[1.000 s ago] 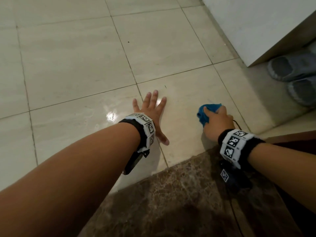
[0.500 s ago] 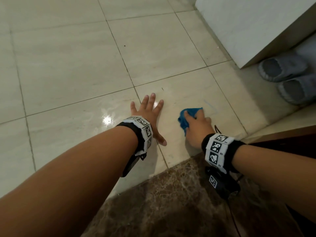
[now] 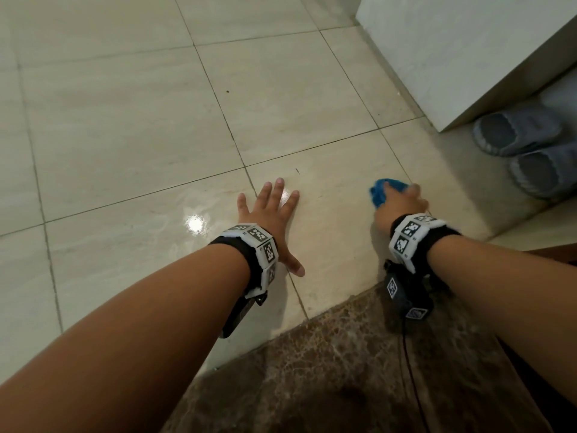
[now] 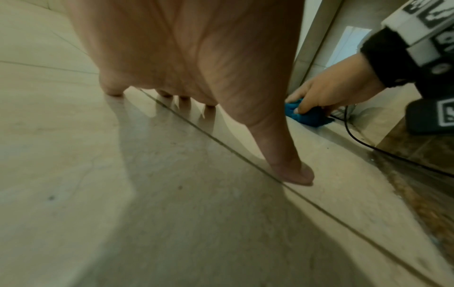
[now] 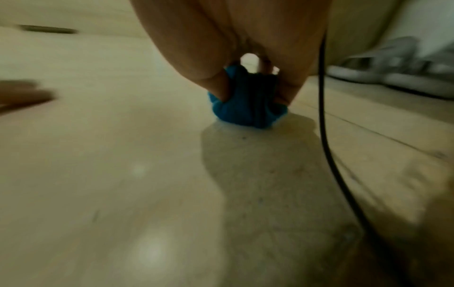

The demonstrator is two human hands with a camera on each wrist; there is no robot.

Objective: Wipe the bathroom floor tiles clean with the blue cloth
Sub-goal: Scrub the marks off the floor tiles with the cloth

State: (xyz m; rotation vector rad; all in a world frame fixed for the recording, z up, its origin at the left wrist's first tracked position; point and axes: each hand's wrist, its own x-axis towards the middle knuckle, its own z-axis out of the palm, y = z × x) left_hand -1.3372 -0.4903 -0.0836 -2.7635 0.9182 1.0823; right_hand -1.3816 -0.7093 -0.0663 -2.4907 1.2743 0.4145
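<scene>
Right hand (image 3: pixel 401 204) has the balled-up cloth (image 3: pixel 379 193) clenched and pressed to the tiles (image 3: pixel 125 120), just left of the slippers (image 3: pixel 527 151). Left hand (image 3: pixel 271 214) lies flat, fingers spread, further left of the slippers.

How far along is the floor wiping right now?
Done: the tile under the left hand shines wet, so it looks already wiped. In hand: the right hand grips the bunched blue cloth and presses it on the next tile, near the grey slippers. Left: a dark speck sits on a farther, duller tile.
</scene>
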